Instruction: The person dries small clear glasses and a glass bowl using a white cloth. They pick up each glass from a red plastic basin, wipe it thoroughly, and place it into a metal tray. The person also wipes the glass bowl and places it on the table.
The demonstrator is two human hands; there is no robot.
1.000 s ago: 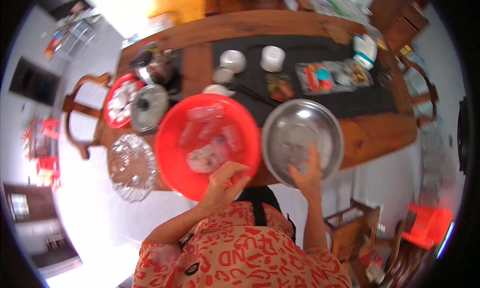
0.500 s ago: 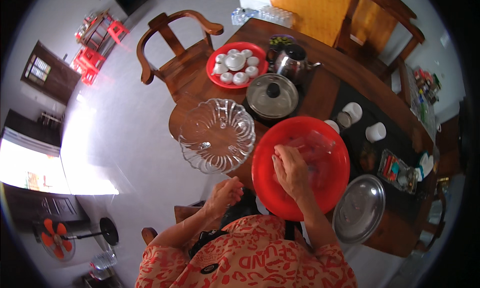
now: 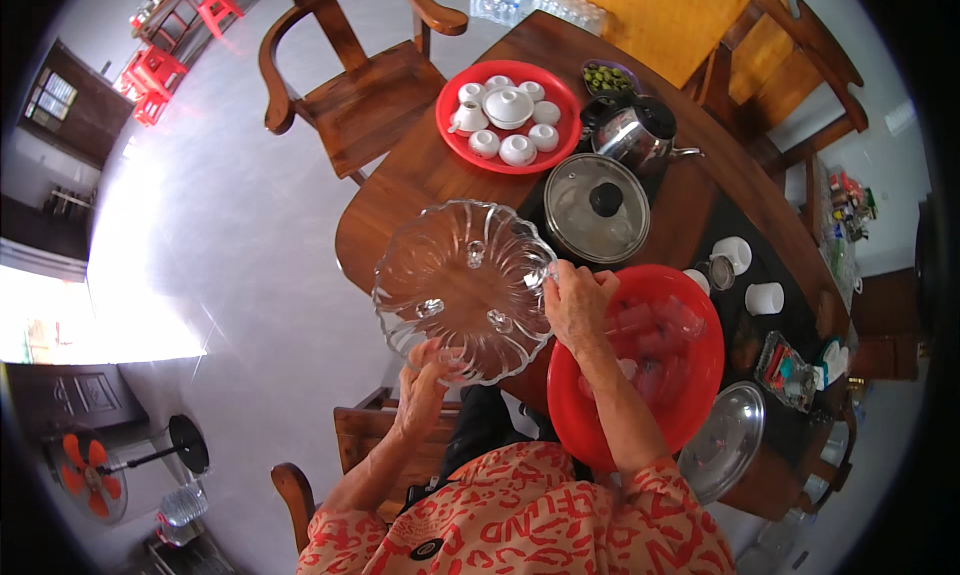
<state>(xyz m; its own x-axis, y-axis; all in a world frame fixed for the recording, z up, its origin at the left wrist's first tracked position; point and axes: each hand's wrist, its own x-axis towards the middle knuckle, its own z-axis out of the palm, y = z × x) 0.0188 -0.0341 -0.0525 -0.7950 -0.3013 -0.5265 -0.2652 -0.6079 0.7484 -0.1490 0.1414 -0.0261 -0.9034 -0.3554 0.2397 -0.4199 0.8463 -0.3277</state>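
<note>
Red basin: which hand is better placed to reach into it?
Probably the right hand: both hold the glass bowl, but its forearm crosses above the red basin; the left hand is farther off.

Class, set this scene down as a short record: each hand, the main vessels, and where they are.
Left hand: at the glass bowl's near rim; grip unclear
Right hand: gripping the bowl's right rim
Glass bowl: clear, wavy-edged, with three feet
Red basin: right of the glass bowl, partly under the right forearm; clear items inside, kind unclear
Metal basin: right of the red basin
Red tray: holds white teaware
Pot: lidded, black knob
Kettle: metal, beside the pot
Table: wooden
</note>
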